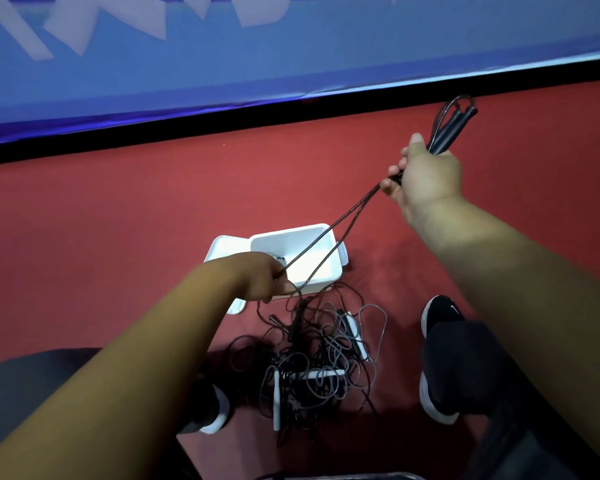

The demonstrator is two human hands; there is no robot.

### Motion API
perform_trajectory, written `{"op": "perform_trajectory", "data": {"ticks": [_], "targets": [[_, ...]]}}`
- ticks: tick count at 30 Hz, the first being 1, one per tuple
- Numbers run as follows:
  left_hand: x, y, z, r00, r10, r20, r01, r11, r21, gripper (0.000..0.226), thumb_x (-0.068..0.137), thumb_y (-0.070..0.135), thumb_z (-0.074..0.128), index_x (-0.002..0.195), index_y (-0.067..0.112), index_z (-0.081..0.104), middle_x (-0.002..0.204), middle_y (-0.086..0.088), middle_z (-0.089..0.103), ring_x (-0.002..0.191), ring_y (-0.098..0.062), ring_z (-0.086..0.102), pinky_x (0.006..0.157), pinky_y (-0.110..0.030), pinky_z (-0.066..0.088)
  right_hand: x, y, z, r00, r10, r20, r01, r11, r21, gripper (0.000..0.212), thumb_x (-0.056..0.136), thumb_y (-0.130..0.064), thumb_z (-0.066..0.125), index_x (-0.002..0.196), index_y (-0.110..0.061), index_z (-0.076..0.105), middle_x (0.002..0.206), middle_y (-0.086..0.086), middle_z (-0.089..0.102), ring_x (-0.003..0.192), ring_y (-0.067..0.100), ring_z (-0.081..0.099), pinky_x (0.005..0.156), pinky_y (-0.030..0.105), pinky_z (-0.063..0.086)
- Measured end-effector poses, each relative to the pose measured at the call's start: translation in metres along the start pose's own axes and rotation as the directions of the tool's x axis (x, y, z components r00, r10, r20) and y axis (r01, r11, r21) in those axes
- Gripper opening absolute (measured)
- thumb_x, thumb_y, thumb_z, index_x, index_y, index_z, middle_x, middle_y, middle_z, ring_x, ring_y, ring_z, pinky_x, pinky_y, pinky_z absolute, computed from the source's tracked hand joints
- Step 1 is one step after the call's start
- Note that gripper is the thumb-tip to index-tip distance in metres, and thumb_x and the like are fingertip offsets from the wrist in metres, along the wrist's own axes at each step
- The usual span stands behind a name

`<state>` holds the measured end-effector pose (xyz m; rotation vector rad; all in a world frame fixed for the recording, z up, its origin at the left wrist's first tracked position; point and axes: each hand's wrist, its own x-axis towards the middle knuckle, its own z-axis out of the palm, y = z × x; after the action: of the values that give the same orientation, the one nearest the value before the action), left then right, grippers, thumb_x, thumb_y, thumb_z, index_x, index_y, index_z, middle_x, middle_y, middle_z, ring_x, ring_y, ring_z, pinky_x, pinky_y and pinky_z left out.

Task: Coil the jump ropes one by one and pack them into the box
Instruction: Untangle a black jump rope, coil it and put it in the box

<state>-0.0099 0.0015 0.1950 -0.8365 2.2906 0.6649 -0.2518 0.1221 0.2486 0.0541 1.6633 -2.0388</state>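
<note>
Two hands are holding one black jump rope [340, 233] stretched taut between them. The right hand [426, 178], raised off to the right, is curling its fingers round the rope's two black handles [454, 129], held side by side, with a loop of cord arching over their far ends. The left hand [267, 275], lower and just in front of the box, is pinching the two strands; its fingertips are lying behind the knuckles, so the exact grip is hard to make out. Both strands are crossing above the white box [284, 244], which is sitting open on the red floor [118, 220], its lid [222, 249] lying to its left and partly covered by the left wrist. Something dark is showing inside the box behind that hand, too hidden to identify. Nearer the person, a tangle of thin black and grey ropes [312, 358] is lying in loose loops with white handles [276, 400] poking out; which cord is joining which handle cannot be told.
</note>
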Motion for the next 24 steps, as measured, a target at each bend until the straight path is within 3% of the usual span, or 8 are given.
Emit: {"op": "perform_trajectory", "data": {"ticks": [3, 7, 10, 13, 15, 18, 20, 24], "targets": [[0.002, -0.005, 0.002, 0.986, -0.071, -0.149, 0.083, 0.994, 0.077, 0.03, 0.11, 0.036, 0.047, 0.115, 0.015, 0.068, 0.112, -0.007, 0.07, 0.1, -0.027, 0.063, 0.083, -0.033, 0.047, -0.001, 0.003, 0.003, 0.998, 0.037, 0.047, -0.039, 0.998, 0.043, 0.023, 0.112, -0.029, 0.054, 0.101, -0.009, 0.054, 0.067, -0.001, 0.049, 0.048, 0.01, 0.051, 0.048, 0.026, 0.047], [0.002, -0.012, -0.011, 0.886, -0.291, -0.361, 0.193, 0.939, -0.284, 0.028, 0.107, 0.016, 0.056, 0.129, 0.0, 0.061, 0.104, -0.021, 0.075, 0.087, -0.035, 0.076, 0.076, -0.045, 0.063, -0.007, 0.003, 0.008, 0.939, 0.19, 0.286, -0.23, 0.967, 0.111, 0.025, 0.111, -0.03, 0.057, 0.101, -0.008, 0.06, 0.064, -0.004, 0.047, 0.052, 0.008, 0.047, 0.044, 0.021, 0.04], [0.0, -0.012, -0.028, 0.755, -0.5, -0.424, -0.136, 0.513, -0.847, 0.036, 0.114, 0.029, 0.04, 0.12, -0.004, 0.051, 0.098, -0.026, 0.069, 0.062, -0.036, 0.076, 0.06, -0.053, 0.064, -0.015, 0.002, 0.01, 0.822, 0.347, 0.452, -0.368, 0.929, -0.045, 0.024, 0.111, -0.032, 0.056, 0.108, -0.009, 0.061, 0.063, -0.008, 0.042, 0.049, 0.001, 0.041, 0.038, 0.015, 0.028], [-0.009, -0.009, -0.049, 0.789, -0.474, -0.391, -0.369, 0.143, -0.918, 0.033, 0.115, 0.027, 0.034, 0.132, -0.001, 0.042, 0.105, -0.019, 0.067, 0.073, -0.037, 0.078, 0.066, -0.051, 0.065, -0.021, 0.01, 0.011, 0.785, 0.434, 0.442, -0.353, 0.9, -0.257, 0.024, 0.111, -0.031, 0.056, 0.108, -0.008, 0.062, 0.062, -0.009, 0.043, 0.047, 0.001, 0.038, 0.036, 0.015, 0.026], [-0.013, -0.01, -0.06, 0.82, -0.42, -0.39, -0.407, 0.053, -0.912, 0.032, 0.111, 0.012, 0.04, 0.134, -0.01, 0.043, 0.116, -0.025, 0.065, 0.083, -0.042, 0.078, 0.067, -0.048, 0.065, -0.021, 0.017, 0.011, 0.801, 0.449, 0.396, -0.316, 0.879, -0.356, 0.024, 0.111, -0.03, 0.056, 0.107, -0.006, 0.063, 0.061, -0.007, 0.045, 0.047, 0.003, 0.039, 0.038, 0.016, 0.028], [-0.018, -0.016, -0.069, 0.821, -0.38, -0.426, -0.381, 0.191, -0.905, 0.026, 0.101, 0.004, 0.055, 0.125, -0.004, 0.051, 0.128, -0.029, 0.06, 0.1, -0.043, 0.074, 0.068, -0.054, 0.064, -0.016, 0.023, 0.01, 0.854, 0.386, 0.347, -0.245, 0.89, -0.385, 0.025, 0.11, -0.029, 0.059, 0.106, -0.005, 0.065, 0.065, -0.003, 0.049, 0.049, 0.006, 0.045, 0.042, 0.021, 0.037], [-0.024, -0.022, -0.07, 0.822, -0.341, -0.455, -0.256, 0.492, -0.832, 0.014, 0.101, 0.015, 0.062, 0.11, 0.013, 0.052, 0.124, -0.019, 0.063, 0.106, -0.035, 0.069, 0.07, -0.058, 0.064, -0.014, 0.023, 0.01, 0.872, 0.337, 0.355, -0.208, 0.912, -0.355, 0.025, 0.109, -0.03, 0.062, 0.107, -0.005, 0.067, 0.067, -0.001, 0.051, 0.051, 0.009, 0.048, 0.045, 0.024, 0.041], [-0.04, -0.035, -0.063, 0.953, -0.173, -0.25, 0.131, 0.976, -0.176, 0.003, 0.095, 0.023, 0.065, 0.098, 0.021, 0.065, 0.105, -0.009, 0.071, 0.09, -0.029, 0.064, 0.08, -0.043, 0.06, -0.021, 0.02, 0.015, 0.856, 0.27, 0.441, -0.145, 0.944, -0.297, 0.028, 0.108, -0.031, 0.064, 0.113, -0.004, 0.07, 0.068, 0.0, 0.054, 0.055, 0.012, 0.051, 0.048, 0.025, 0.043]]}}
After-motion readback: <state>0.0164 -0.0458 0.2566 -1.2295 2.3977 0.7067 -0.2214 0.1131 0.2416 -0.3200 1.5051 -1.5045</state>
